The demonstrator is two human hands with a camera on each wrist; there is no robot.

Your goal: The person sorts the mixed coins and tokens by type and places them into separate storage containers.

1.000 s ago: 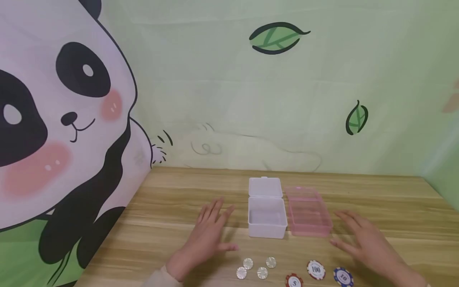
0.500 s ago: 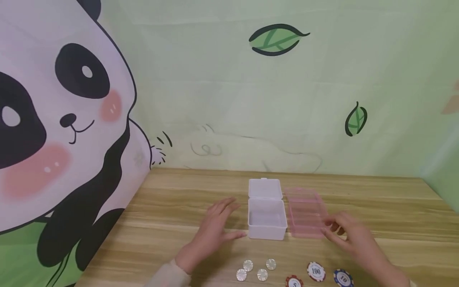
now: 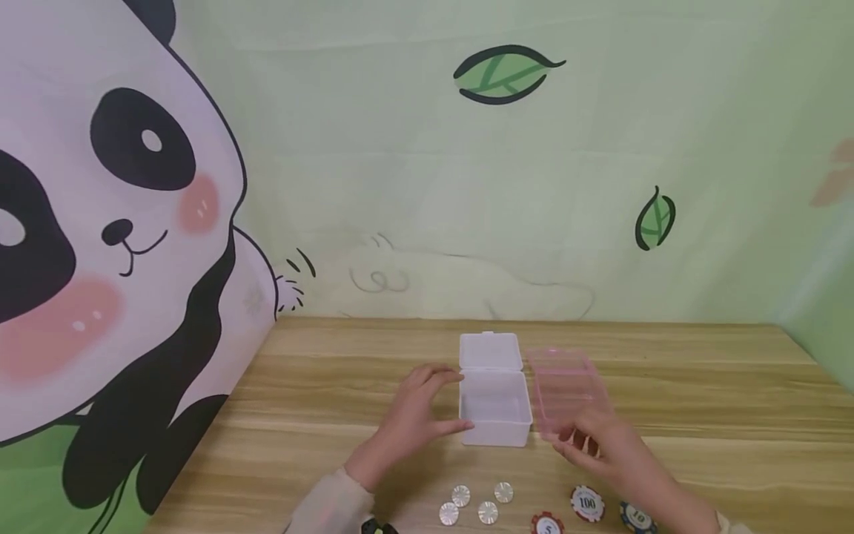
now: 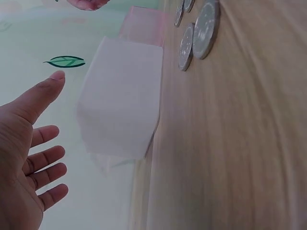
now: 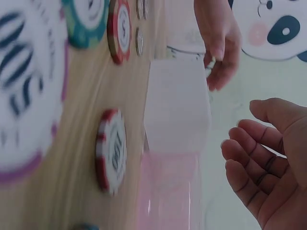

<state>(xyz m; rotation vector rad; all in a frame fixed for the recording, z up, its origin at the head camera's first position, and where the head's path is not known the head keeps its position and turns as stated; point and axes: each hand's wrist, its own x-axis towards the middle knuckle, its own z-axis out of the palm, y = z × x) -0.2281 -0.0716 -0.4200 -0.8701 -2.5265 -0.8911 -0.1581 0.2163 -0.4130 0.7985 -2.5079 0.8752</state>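
Observation:
An opened white plastic box point(image 3: 495, 434) stands on the table with its lid tipped back. Beside it on the right is an opened translucent pink box point(image 3: 572, 387). My left hand point(image 3: 415, 409) is at the white box's left side, thumb and fingers spread apart; in the left wrist view a gap shows between that hand point(image 4: 21, 163) and the box. Over the pink box's front corner hovers my right hand point(image 3: 610, 443), hiding part of it. Its fingers are loosely bent and hold nothing; in the right wrist view the right hand point(image 5: 276, 160) looks clear of both boxes.
Several silver coins point(image 3: 488, 512) lie before the white box. Nearer the right hand are a red 5 chip point(image 3: 547, 523), a white 100 chip point(image 3: 587, 504) and a blue 10 chip point(image 3: 636, 517). The right wrist view adds a green chip point(image 5: 87, 21) and a purple-rimmed 500 chip point(image 5: 24, 91).
My left hand has moved right, up to the white box. My right hand has travelled left from beside the pink box to its front, its fingers bending more. Boxes, coins and chips stay put.

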